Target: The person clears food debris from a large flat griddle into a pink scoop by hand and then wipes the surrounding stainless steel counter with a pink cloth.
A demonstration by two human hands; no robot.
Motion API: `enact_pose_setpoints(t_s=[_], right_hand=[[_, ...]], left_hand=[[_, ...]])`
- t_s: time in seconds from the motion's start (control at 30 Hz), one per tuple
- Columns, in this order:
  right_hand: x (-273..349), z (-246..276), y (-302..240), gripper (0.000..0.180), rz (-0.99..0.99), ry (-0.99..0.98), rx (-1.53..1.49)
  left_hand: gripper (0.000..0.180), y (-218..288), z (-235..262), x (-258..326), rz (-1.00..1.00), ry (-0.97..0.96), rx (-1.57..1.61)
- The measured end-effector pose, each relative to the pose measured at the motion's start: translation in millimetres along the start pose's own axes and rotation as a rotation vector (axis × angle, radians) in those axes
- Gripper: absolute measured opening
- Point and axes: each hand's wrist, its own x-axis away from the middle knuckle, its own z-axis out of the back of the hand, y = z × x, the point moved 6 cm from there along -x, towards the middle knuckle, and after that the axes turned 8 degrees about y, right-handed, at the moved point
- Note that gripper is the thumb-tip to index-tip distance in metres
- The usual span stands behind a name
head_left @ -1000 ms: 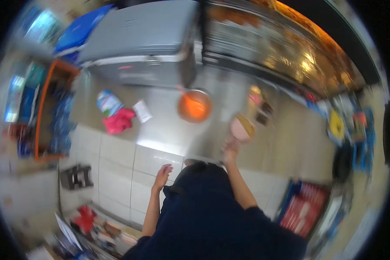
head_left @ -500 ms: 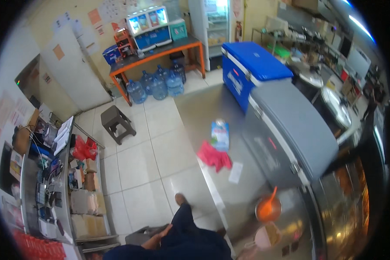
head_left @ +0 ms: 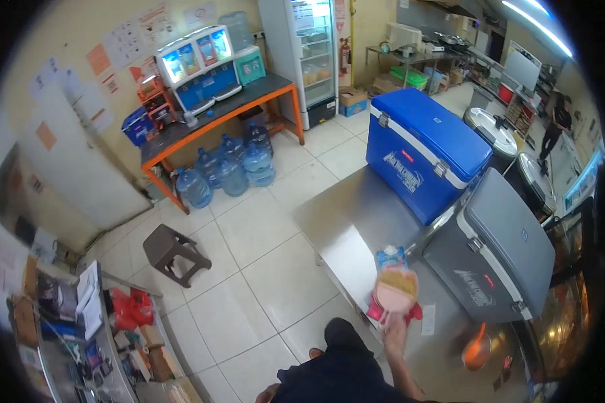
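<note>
Dipper (head_left: pixel 392 299) gripped by right hand (head_left: pixel 394 331) partly hides cloth (head_left: pixel 415 313) and packet (head_left: pixel 391 256) near coolers (head_left: pixel 417 151); left hand's (head_left: pixel 269 393) grip unclear

Bright tube light (head_left: pixel 538 28) at upper right; edges bend (corners black).

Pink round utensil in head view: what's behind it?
A bright-pink cloth and blue package show past the utensil; whatever it and the right hand cover can't be seen.

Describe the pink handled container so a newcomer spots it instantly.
Find the steel counter bearing the blue cooler and grey cooler. Near its edge, the right hand grips the pink handled container. Its round, pale body with a tan patch differs from the brighter pink cloth behind.
</note>
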Motion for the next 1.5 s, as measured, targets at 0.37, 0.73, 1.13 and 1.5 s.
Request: enact_pose_setpoints(t_s=[0.37, 0.73, 1.13, 1.5], right_hand=[[-379, -140, -182, 0.047, -0.219, 0.137, -0.257], [-656, -125, -145, 0.037, 0.164, 0.591, 0.645], [-641, -136, -139, 0.048, -0.516, 0.861, 0.130], [-219, -395, -206, 0.050, -0.797, 0.526, -0.072]], left_hand=[[0.041, 345, 85, -253, -0.111, -0.102, -0.204], [0.036, 773, 60, -477, -0.289, -0.269, -0.526], [0.031, 1127, -76, -665, -0.510, -0.494, -0.971], [0.030, 911, -299, -391, -0.822, -1.505, -1.295]])
